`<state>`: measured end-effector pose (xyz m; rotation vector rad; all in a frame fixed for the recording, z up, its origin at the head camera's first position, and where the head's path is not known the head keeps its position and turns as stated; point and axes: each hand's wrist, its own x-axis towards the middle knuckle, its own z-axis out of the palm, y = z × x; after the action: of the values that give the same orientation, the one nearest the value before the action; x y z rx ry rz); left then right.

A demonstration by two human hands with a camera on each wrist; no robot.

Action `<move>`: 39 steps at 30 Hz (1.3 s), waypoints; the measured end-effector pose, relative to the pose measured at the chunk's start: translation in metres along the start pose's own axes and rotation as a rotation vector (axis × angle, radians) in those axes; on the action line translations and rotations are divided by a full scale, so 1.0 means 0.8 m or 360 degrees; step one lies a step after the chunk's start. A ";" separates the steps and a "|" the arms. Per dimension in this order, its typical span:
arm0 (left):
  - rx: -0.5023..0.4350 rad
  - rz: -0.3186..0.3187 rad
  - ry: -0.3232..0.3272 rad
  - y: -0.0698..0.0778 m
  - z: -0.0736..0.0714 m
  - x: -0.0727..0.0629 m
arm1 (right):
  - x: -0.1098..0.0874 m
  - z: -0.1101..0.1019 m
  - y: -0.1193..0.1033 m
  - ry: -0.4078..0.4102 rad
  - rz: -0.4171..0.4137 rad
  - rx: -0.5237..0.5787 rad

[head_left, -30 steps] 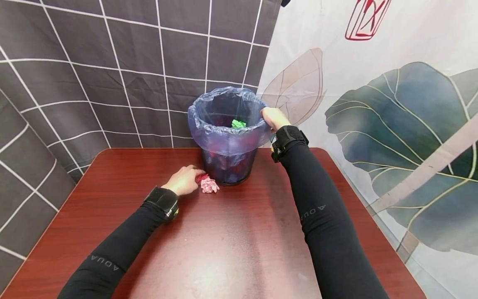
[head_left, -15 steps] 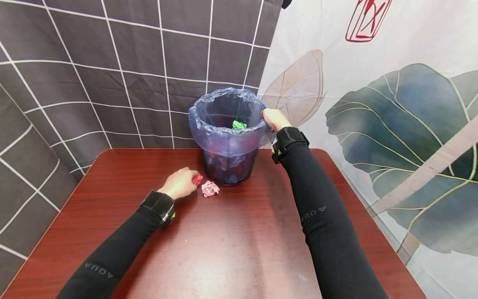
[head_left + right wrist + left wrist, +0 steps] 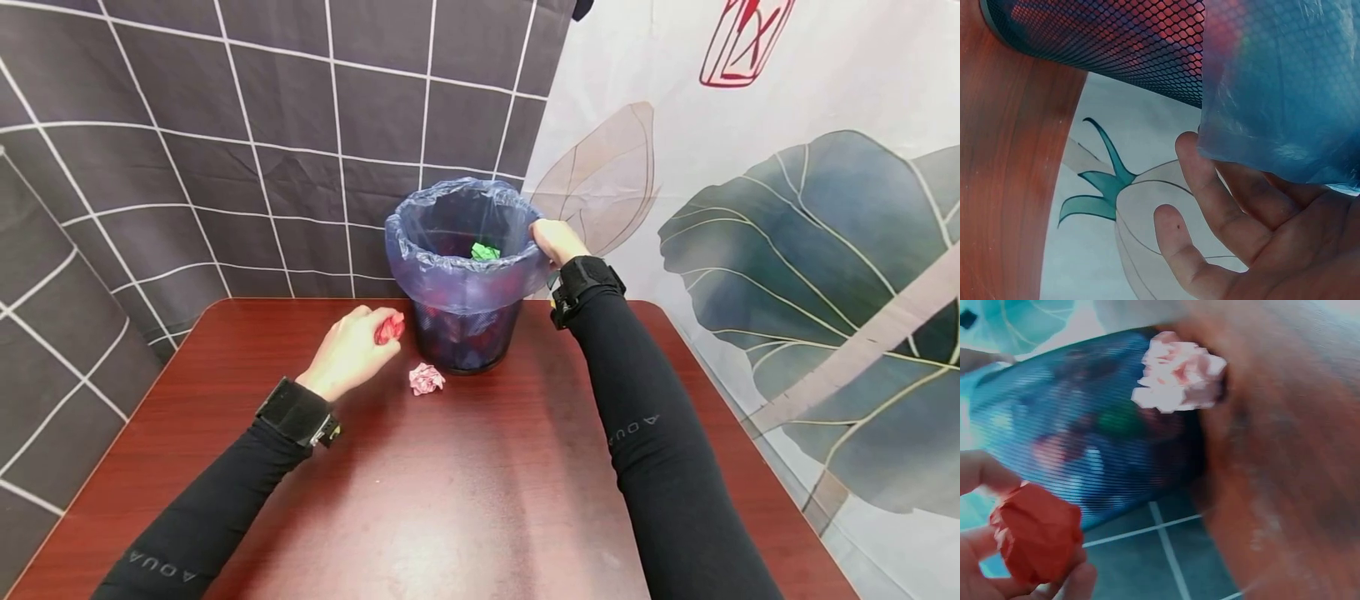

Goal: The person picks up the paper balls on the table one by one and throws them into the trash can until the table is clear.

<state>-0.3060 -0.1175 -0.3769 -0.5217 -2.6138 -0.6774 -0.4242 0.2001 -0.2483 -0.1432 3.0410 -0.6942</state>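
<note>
My left hand is raised over the table, left of the bin. Its fingers hold a crumpled red paper ball, which also shows in the head view. On the table near the bin's foot lies a pink crumpled paper ball. A dark mesh trash bin stands upright, lined with a translucent blue bag folded over its rim. Inside it rests a green crumpled paper. With my right hand I grip the bin's right rim. Its fingers lie outside, under the bag's overhang; the thumb is hidden.
The reddish-brown wooden table reaches back to a dark cloth with a white grid. A white cloth printed with leaves hangs along the right side. More coloured paper shows through the mesh.
My left hand has lifted the red paper ball off the table and drawn it up and left, away from the pink one. My right hand stays at the bin's rim.
</note>
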 end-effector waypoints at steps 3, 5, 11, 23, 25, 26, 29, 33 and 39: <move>-0.0091 0.0015 0.0130 0.015 -0.016 0.003 | 0.000 -0.001 0.000 0.0017 -0.0029 -0.0054; -0.0131 0.0041 0.0215 0.026 -0.025 0.005 | 0.000 -0.002 0.000 0.0024 -0.0052 -0.0085; -0.0185 0.0115 0.0402 0.055 -0.054 0.017 | -0.005 -0.001 -0.001 0.0014 -0.0013 -0.0011; -0.0214 0.0193 0.0583 0.094 -0.093 0.071 | -0.007 0.000 -0.002 0.0052 0.0128 0.0198; -0.0187 0.0184 0.0516 0.099 -0.091 0.083 | -0.007 0.001 -0.001 0.0056 0.0159 0.0221; -0.0172 0.0174 0.0472 0.100 -0.089 0.088 | -0.006 0.001 0.000 0.0053 0.0169 0.0221; -0.0139 0.0133 0.0335 0.103 -0.083 0.101 | -0.005 0.003 0.001 0.0034 0.0148 0.0189; -0.0117 0.0099 0.0203 0.104 -0.076 0.108 | -0.003 0.004 0.002 0.0011 0.0080 0.0137; -0.0118 0.0077 0.0162 0.101 -0.072 0.107 | -0.002 0.000 0.002 0.0030 0.0169 0.0252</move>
<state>-0.3277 -0.0597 -0.2613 -0.5555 -2.4812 -0.7669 -0.4229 0.2016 -0.2493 0.0279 2.9686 -0.9274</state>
